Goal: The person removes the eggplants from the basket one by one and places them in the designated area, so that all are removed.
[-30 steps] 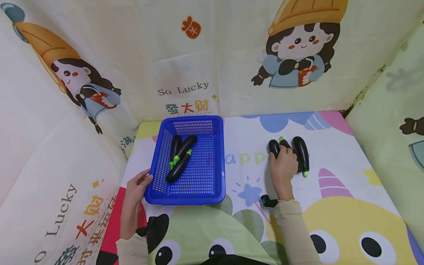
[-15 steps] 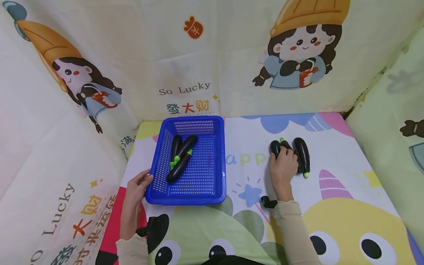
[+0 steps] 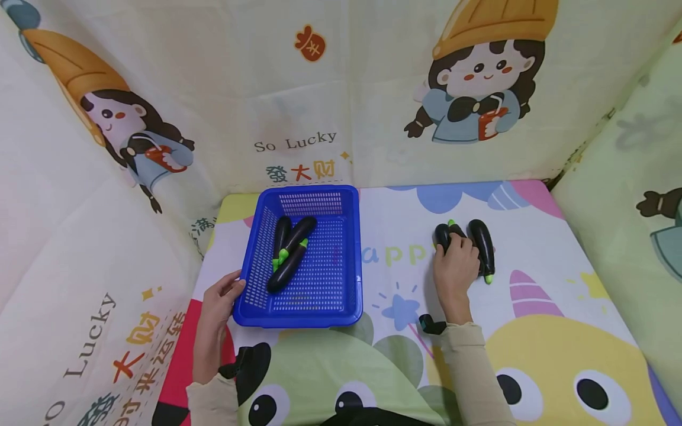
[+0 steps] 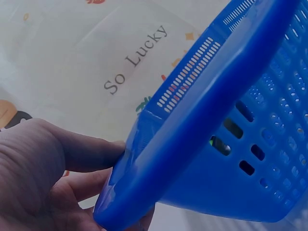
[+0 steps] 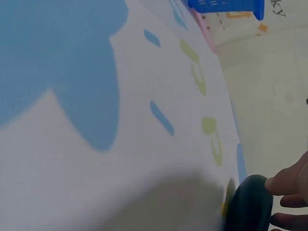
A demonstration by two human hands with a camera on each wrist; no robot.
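Note:
In the head view my left hand (image 3: 217, 302) pinches the left rim of a blue plastic basket (image 3: 356, 266), its thumb on the rim in the left wrist view. Three black eggplants with green stems lie in the basket, the lowest eggplant (image 3: 286, 271) tilted. On the right, my right hand (image 3: 456, 271) grips at the left of three more eggplants, covering much of the left eggplant (image 3: 441, 232) and the middle eggplant (image 3: 456, 229). The right eggplant (image 3: 482, 248) lies beside the fingers. In the right wrist view the thumb touches a dark eggplant (image 5: 250, 204); the fingertips' contact is partly cut off.
A printed cloth (image 3: 394, 231) with cartoon pictures covers the table. Patterned fabric walls (image 3: 373, 89) rise behind and at both sides. The basket stands on the left half, with a stretch of tabletop between it and the right-hand eggplants.
The head view has shifted very slightly. Both hands, the basket and the eggplants stay practically where they were.

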